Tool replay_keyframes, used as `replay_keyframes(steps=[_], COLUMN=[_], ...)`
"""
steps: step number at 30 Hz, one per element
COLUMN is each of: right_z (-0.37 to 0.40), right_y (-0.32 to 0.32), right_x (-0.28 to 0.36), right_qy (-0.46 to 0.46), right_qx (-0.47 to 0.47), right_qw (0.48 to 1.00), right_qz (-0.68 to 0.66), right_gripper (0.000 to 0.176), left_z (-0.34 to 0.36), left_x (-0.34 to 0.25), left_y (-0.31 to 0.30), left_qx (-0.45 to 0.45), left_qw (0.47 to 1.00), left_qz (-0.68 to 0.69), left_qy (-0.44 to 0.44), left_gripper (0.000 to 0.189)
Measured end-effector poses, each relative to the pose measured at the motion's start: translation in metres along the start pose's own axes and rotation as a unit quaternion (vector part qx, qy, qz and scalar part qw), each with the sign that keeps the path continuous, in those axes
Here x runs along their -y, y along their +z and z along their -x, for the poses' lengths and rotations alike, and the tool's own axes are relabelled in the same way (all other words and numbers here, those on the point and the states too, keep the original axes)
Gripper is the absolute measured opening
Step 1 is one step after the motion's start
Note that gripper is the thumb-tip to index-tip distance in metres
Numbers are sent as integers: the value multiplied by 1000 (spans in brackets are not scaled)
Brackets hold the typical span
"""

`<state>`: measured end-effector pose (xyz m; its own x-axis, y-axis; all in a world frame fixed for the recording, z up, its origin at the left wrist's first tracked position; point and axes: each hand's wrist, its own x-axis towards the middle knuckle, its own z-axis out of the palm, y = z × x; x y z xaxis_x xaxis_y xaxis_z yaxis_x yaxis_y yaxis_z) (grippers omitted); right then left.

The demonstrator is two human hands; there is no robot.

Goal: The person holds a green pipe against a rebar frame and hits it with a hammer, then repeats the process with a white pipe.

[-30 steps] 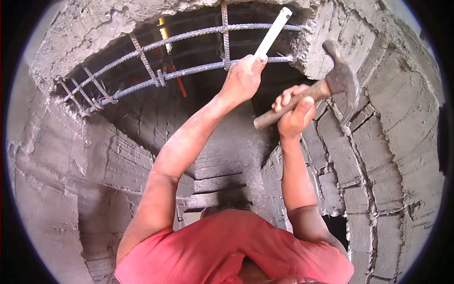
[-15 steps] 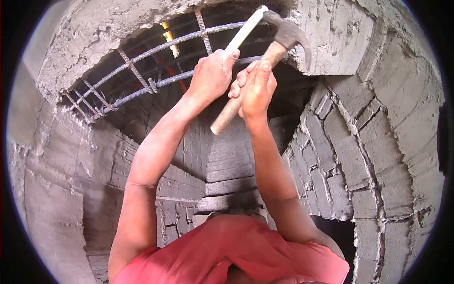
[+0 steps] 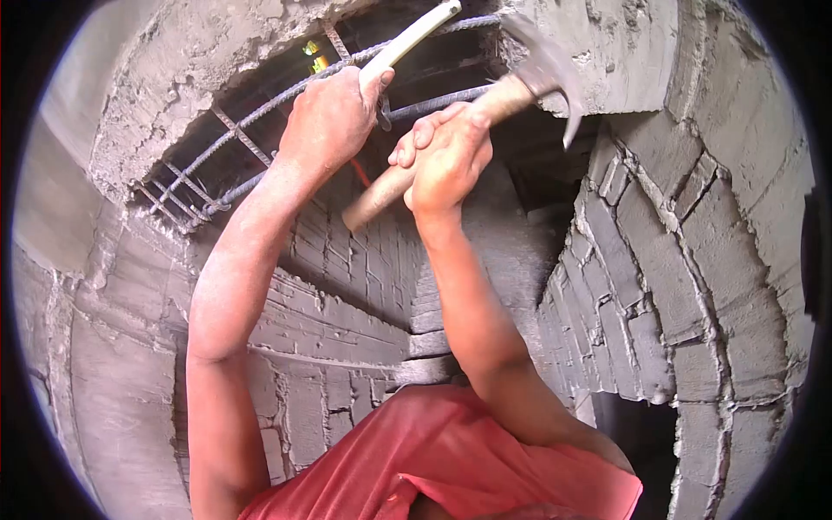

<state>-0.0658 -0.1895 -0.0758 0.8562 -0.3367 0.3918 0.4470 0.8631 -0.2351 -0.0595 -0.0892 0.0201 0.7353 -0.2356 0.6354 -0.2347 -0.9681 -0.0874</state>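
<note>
My left hand [image 3: 329,113] is closed around a pale, smooth rod [image 3: 414,36] that slants up to the right; its exact kind I cannot make out. The rod's upper end stands clear of the hammer head. In my right hand [image 3: 449,158] is a claw hammer [image 3: 507,97], gripped midway along its wooden handle, with the metal head up and to the right, slightly blurred. Both hands are raised in front of the steel rebar [image 3: 238,128], which crosses an opening in the rough concrete. The lower end of the rod is hidden in my left fist.
Rough concrete [image 3: 598,52] borders the opening above. Brick-patterned walls [image 3: 624,269] with mortar ridges stand on the right, and more ridged wall [image 3: 325,312] on the left. Small yellow pieces [image 3: 316,57] show behind the rebar. A dark gap [image 3: 637,442] lies at lower right.
My left hand and the rod have moved left, away from the hammer head. The right hand has shifted slightly left and down, while the view has turned a little.
</note>
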Motion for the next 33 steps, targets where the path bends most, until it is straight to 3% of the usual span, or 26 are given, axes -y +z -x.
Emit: replay_keyframes(steps=[1,4,5,6,9,12,14,16,18,24,27,30,33], right_z=[1,-10,-15,-16,-10,-1,-3,-10,-5,4,-16,-5,7], right_y=[4,7,4,3,-1,8,9,1,-1,14,11,9,11], right_x=[-3,-14,-3,2,12,18,7,-1,3,-8,-10,-6,-11], right_qy=[-30,-2,107,115,32,-112,-140,86,100,-142,120,66,-71], right_qx=[-24,-35,2,11,-20,-57,-88,-9,-4,-87,18,36,-10], right_qw=[997,999,994,993,999,987,979,995,992,983,987,992,997], right_qz=[-63,-27,28,6,6,-102,-122,49,83,-82,101,103,28], right_gripper=[49,47,44,39,36,41,44,43,39,45,41,39,40], left_z=[-2,-5,-7,-8,-10,-10,-12,-14,-13,-12,-14,-13,-12], left_x=[0,-3,-5,-7,-8,-5,-6,-10,-10,-2,-8,-8,-1], left_y=[-4,-16,-22,-25,-31,-30,-34,-37,-40,-34,-44,-44,-37], left_qx=[16,37,36,35,61,49,59,66,79,44,61,80,63], left_qw=[1000,997,996,996,992,993,991,990,989,994,992,989,992], left_qz=[-19,-62,-77,-81,-106,-107,-117,-124,-120,-99,-113,-121,-107], left_qy=[1,-18,-13,-7,-20,-12,-11,-14,-28,-10,-21,-40,-35], left_gripper=[52,53,54,54,55,55,55,55,55,56,56,58,57])
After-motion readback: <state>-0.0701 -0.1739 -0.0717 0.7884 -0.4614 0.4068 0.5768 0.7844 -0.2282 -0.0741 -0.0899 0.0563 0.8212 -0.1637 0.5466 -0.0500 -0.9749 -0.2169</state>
